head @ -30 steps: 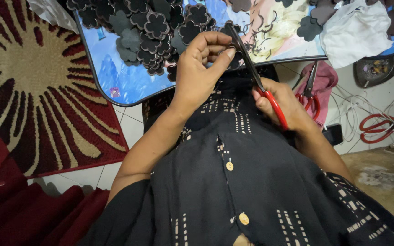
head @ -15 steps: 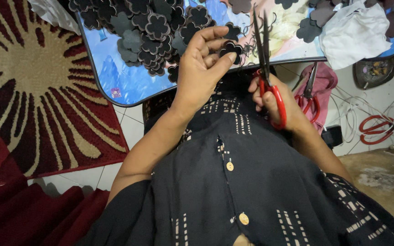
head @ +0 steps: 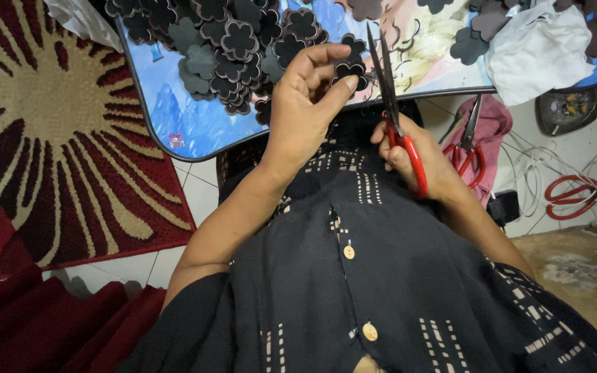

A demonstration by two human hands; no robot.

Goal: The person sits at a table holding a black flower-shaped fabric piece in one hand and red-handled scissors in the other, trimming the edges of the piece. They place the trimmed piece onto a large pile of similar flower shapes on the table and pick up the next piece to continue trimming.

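My left hand (head: 305,103) pinches a small dark flower-shaped cutout (head: 349,71) between thumb and fingers, held over my lap. My right hand (head: 416,162) grips red-handled scissors (head: 395,103), whose blades point up and away, just right of the cutout. The blades look slightly parted and do not touch the cutout. Behind my hands lies a pile of several dark flower cutouts (head: 229,48) on a colourful picture-printed board (head: 167,103).
A red, cream and black patterned rug (head: 50,124) covers the floor at left. White cloth (head: 537,52) lies on the board at right. Two more red-handled scissors (head: 468,148) (head: 571,197) and cables rest on the tiled floor to the right.
The scissors have swung from lying across the cutout to pointing upright and apart from it. My left hand keeps hold of the flower cutout.
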